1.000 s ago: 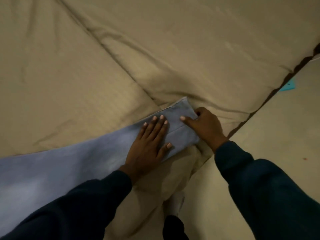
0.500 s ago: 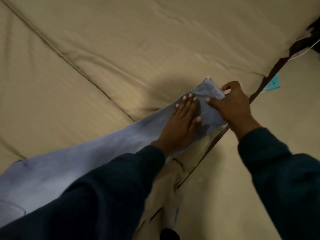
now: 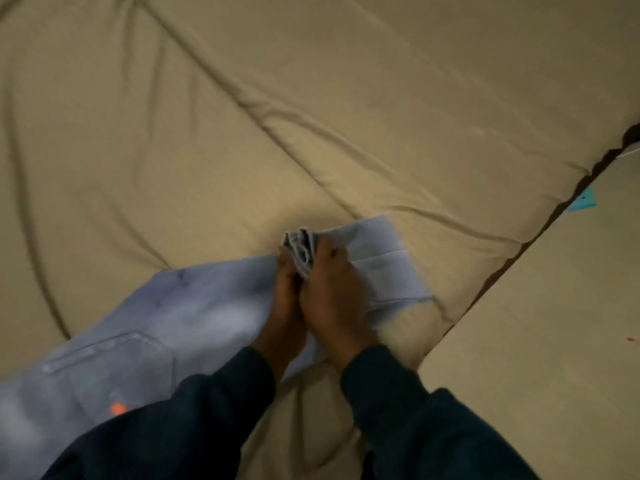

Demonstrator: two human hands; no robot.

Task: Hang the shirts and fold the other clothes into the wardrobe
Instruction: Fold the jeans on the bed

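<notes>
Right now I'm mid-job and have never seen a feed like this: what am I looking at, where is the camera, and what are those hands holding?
There is no machine here. A person wears one wide-angle camera on the head, so the single picture looks forward and down over their own dark sleeves.

The surface is a bed covered with a tan bedsheet. Pale blue jeans lie across it, running from the lower left of the picture to the bed's near edge. At the right is the floor, with a small turquoise object beside the bed; I cannot tell what it is.

The left hand and right hand sit side by side, and between them they grip a bunched-up fold of the jeans' leg. The leg end lies flat just beyond the hands. The picture is slightly blurred, so individual fingers are hard to make out.
</notes>
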